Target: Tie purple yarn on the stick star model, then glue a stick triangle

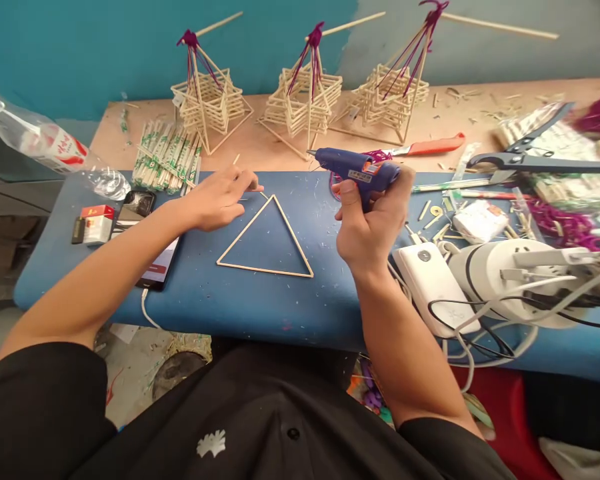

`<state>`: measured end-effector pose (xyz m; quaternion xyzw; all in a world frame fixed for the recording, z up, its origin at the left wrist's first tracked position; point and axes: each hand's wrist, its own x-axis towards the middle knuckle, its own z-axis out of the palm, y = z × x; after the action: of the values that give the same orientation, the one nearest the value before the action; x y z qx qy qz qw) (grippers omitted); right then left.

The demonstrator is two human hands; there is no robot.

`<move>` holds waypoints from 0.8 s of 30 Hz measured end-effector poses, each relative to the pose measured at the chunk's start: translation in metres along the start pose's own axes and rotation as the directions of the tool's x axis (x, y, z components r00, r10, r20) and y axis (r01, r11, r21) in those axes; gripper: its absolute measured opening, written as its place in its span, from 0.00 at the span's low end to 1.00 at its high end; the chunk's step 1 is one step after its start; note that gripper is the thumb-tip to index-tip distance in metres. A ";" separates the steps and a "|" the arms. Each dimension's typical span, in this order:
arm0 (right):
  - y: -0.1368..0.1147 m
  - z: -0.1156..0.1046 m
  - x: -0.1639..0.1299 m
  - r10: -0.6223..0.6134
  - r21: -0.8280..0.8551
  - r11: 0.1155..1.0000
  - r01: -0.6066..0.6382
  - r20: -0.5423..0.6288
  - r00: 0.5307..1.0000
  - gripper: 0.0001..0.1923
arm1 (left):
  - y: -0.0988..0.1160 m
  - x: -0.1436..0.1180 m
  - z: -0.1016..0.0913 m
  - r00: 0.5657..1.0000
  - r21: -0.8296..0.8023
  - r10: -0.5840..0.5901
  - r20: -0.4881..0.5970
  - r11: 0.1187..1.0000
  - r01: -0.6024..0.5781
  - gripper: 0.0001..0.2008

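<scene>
My right hand (pixel 373 220) is wrapped round a blue hot glue gun (pixel 343 162), held above the table with its nozzle pointing left. My left hand (pixel 225 197) is closed, fingers bent downward, just left of the top corner of a wooden stick triangle (pixel 247 229). A light stick end (pixel 237 160) shows above its knuckles; the rest of that stick is hidden by the fingers. The triangle lies flat on the blue tabletop (pixel 270 310), its three sticks meeting at the corners.
Three stick frames (pixel 207 100) tied with purple string stand along the back. Bundled sticks (pixel 165 157), a phone (pixel 159 263) and a bottle (pixel 55 143) are at left. An orange-handled knife (pixel 435 145), pruning shears (pixel 545 161), a power bank (pixel 435 287) and cables occupy the right.
</scene>
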<state>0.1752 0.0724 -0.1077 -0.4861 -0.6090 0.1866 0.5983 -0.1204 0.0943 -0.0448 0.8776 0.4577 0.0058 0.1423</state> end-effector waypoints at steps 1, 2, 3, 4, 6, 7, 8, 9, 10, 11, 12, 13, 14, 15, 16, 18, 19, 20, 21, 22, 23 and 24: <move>0.000 0.000 0.000 0.003 -0.005 1.000 -0.003 -0.008 1.000 0.23 | -0.001 0.004 0.002 1.000 0.018 0.001 0.008 1.000 -0.001 0.22; -0.001 0.001 -0.001 0.011 -0.015 1.000 -0.011 -0.025 1.000 0.23 | -0.002 0.007 0.004 1.000 0.039 0.002 0.014 0.999 -0.003 0.21; -0.002 0.001 -0.002 0.019 -0.027 0.999 -0.021 -0.047 0.999 0.23 | -0.002 0.008 0.005 1.000 0.067 0.005 0.018 0.998 -0.006 0.20; -0.003 0.002 -0.002 0.028 -0.034 0.999 -0.030 -0.054 0.998 0.23 | -0.003 0.009 0.007 1.000 0.102 0.008 0.017 0.995 -0.009 0.19; -0.005 0.002 -0.003 0.041 -0.042 0.998 -0.043 -0.056 0.998 0.23 | -0.004 0.010 0.009 1.000 0.182 0.013 0.011 0.983 -0.015 0.20; -0.006 0.003 -0.003 0.044 -0.043 0.998 -0.046 -0.053 0.998 0.23 | -0.005 0.010 0.009 1.000 0.222 0.015 0.011 0.975 -0.017 0.21; -0.007 0.003 -0.003 0.044 -0.041 0.998 -0.046 -0.050 0.998 0.23 | -0.005 0.011 0.010 1.000 0.261 0.012 0.014 0.965 -0.016 0.22; -0.007 0.003 -0.003 0.042 -0.037 0.998 -0.044 -0.045 0.998 0.23 | -0.006 0.011 0.010 1.000 0.296 0.004 0.020 0.955 -0.009 0.23; -0.007 0.002 -0.004 0.040 -0.033 0.999 -0.042 -0.041 0.998 0.23 | -0.007 0.012 0.010 1.000 0.326 -0.011 0.026 0.945 0.002 0.24; -0.007 0.002 -0.004 0.040 -0.029 0.999 -0.041 -0.036 0.999 0.23 | -0.008 0.013 0.009 0.999 0.351 -0.032 0.028 0.936 0.020 0.25; -0.007 0.002 -0.004 0.043 -0.024 0.999 -0.043 -0.030 0.999 0.23 | -0.010 0.015 0.008 0.998 0.368 -0.057 0.023 0.929 0.045 0.26; -0.007 0.002 -0.004 0.048 -0.017 0.999 -0.049 -0.021 0.999 0.23 | -0.011 0.016 0.007 0.996 0.375 -0.086 0.011 0.924 0.075 0.28; -0.007 0.002 -0.004 0.056 -0.009 0.998 -0.056 -0.014 0.998 0.23 | -0.013 0.016 0.005 0.993 0.370 -0.114 -0.008 0.923 0.109 0.29; -0.007 0.001 -0.004 0.064 0.001 0.998 -0.064 -0.007 0.998 0.23 | -0.015 0.016 0.002 0.990 0.348 -0.136 -0.036 0.927 0.140 0.30; -0.007 0.001 -0.004 0.070 0.012 0.998 -0.070 -0.002 0.998 0.23 | -0.017 0.014 0.000 0.986 0.311 -0.150 -0.072 0.936 0.165 0.30; -0.008 0.000 -0.004 0.073 0.031 0.997 -0.073 0.007 0.997 0.23 | -0.019 0.009 -0.004 0.977 0.192 -0.159 -0.146 0.964 0.185 0.28; -0.009 -0.001 -0.004 0.072 0.040 0.997 -0.072 0.011 0.997 0.23 | -0.020 0.006 -0.005 0.973 0.119 -0.160 -0.167 0.976 0.181 0.27; -0.009 -0.002 -0.004 0.071 0.047 0.996 -0.072 0.015 0.997 0.23 | -0.020 0.002 -0.006 0.973 0.047 -0.160 -0.169 0.984 0.170 0.27; -0.009 -0.002 -0.005 0.071 0.055 0.996 -0.072 0.020 0.997 0.23 | -0.020 -0.001 -0.005 0.975 -0.021 -0.163 -0.150 0.987 0.162 0.27; -0.009 -0.003 -0.005 0.073 0.063 0.995 -0.075 0.025 0.997 0.23 | -0.020 -0.003 -0.003 0.979 -0.080 -0.170 -0.115 0.984 0.161 0.28; -0.009 -0.003 -0.006 0.076 0.072 0.994 -0.078 0.031 0.997 0.23 | -0.020 -0.005 -0.001 0.981 -0.125 -0.177 -0.076 0.978 0.167 0.29; -0.009 -0.004 -0.006 0.079 0.082 0.993 -0.082 0.040 0.996 0.23 | -0.020 -0.005 0.002 0.982 -0.152 -0.181 -0.047 0.973 0.172 0.29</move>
<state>0.1739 0.0619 -0.1028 -0.4814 -0.5915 0.2444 0.5989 -0.1390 0.1000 -0.0509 0.8201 0.5362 0.0534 0.1927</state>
